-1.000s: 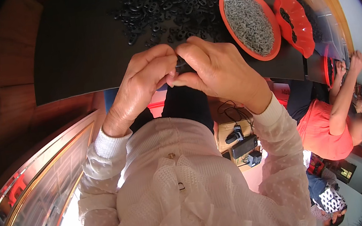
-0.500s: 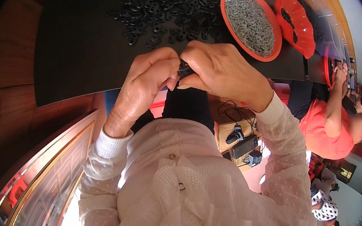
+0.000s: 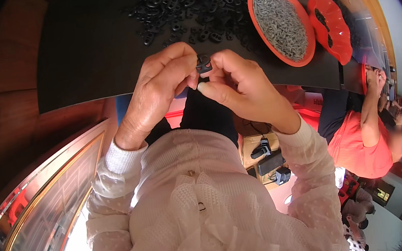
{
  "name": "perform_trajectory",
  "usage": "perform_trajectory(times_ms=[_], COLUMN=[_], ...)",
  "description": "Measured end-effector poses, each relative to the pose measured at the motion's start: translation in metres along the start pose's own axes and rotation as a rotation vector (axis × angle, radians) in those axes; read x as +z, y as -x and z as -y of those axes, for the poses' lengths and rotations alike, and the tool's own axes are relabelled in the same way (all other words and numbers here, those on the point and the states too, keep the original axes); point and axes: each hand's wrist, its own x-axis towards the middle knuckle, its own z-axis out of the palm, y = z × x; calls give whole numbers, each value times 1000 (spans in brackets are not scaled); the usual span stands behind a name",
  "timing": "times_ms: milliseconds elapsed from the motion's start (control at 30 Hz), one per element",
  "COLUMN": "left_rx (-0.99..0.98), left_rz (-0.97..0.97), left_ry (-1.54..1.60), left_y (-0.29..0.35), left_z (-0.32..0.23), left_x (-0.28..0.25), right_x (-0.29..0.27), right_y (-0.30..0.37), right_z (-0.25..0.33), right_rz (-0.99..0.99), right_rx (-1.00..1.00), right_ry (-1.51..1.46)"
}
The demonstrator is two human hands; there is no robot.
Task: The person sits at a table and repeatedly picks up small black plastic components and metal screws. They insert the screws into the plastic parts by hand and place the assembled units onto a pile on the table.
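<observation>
In front of me, just off the table's near edge, a small black two-hole cord lock (image 3: 204, 64) is between my hands. My left hand (image 3: 163, 82) pinches it from the left with thumb and fingertips. Curled fingers of my right hand (image 3: 245, 80) hold its right side, while the right thumb lies lower and a little apart from it. Skin shows through its holes. Fingers hide part of it. Beyond my hands, a heap of black cord lock pieces (image 3: 186, 7) lies on the dark table (image 3: 87, 54).
An orange-red bowl (image 3: 311, 49) of small grey metal springs stands to the right. Beside it is a red wavy-edged dish (image 3: 336, 41) with black bits. A person in an orange-red shirt (image 3: 359, 148) works farther right. Black devices and cables (image 3: 271, 162) sit on a box below.
My right hand has drawn slightly lower and its grip has loosened around the cord lock, which now shows more fully. The left hand has risen slightly.
</observation>
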Motion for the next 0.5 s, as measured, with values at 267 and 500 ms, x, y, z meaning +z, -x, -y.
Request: perform_trajectory(times_ms=[267, 500], left_rx=[28, -4], left_rz=[-22, 20], left_ry=[-48, -58], left_y=[0, -2], left_z=[2, 1], left_x=[3, 0], right_x=[12, 2], right_y=[3, 4], right_z=[6, 4], right_rz=[-140, -35], right_rx=[163, 185], right_ry=[-528, -549])
